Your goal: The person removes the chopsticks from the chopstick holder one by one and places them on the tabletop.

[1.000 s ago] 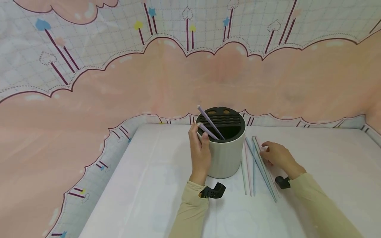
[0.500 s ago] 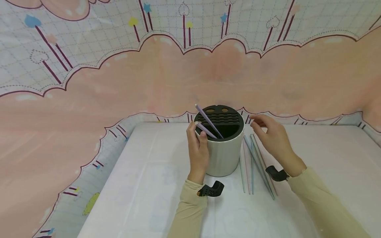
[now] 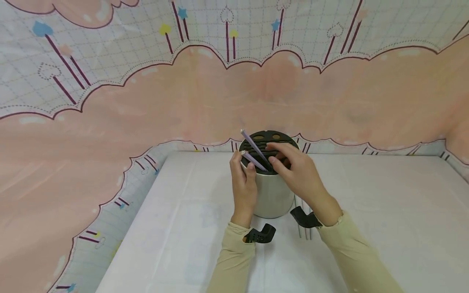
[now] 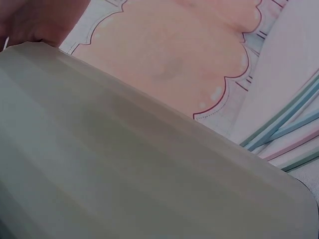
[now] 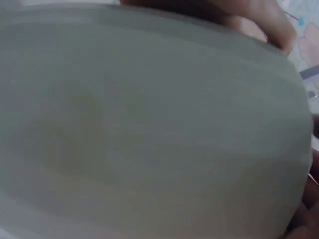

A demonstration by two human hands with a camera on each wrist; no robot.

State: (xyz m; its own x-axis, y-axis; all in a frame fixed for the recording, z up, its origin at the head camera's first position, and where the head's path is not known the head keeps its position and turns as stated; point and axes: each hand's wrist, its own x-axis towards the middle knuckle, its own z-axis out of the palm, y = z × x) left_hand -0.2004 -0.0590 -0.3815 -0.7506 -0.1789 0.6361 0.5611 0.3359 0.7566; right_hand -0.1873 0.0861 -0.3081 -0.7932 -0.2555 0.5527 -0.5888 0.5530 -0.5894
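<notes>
A pale cylindrical utensil holder with a black slotted lid stands upright on the white table. Two purple chopsticks lean in its front opening, one longer-looking and one lower at the left rim. My left hand grips the holder's left side, thumb in front near the lower chopstick. Over the opening hovers my right hand, its bent fingers and thumb spread apart, fingertips close beside the longer-looking chopstick. The holder's wall fills most of the right wrist view.
Several coloured chopsticks lie on the table right of the holder, partly hidden by my right arm in the head view. The left wrist view shows blue, pink and green ones. A patterned cloth hangs behind.
My right hand has lifted away from the chopsticks on the table and moved left over the holder's opening. My left hand has kept its grip on the holder.
</notes>
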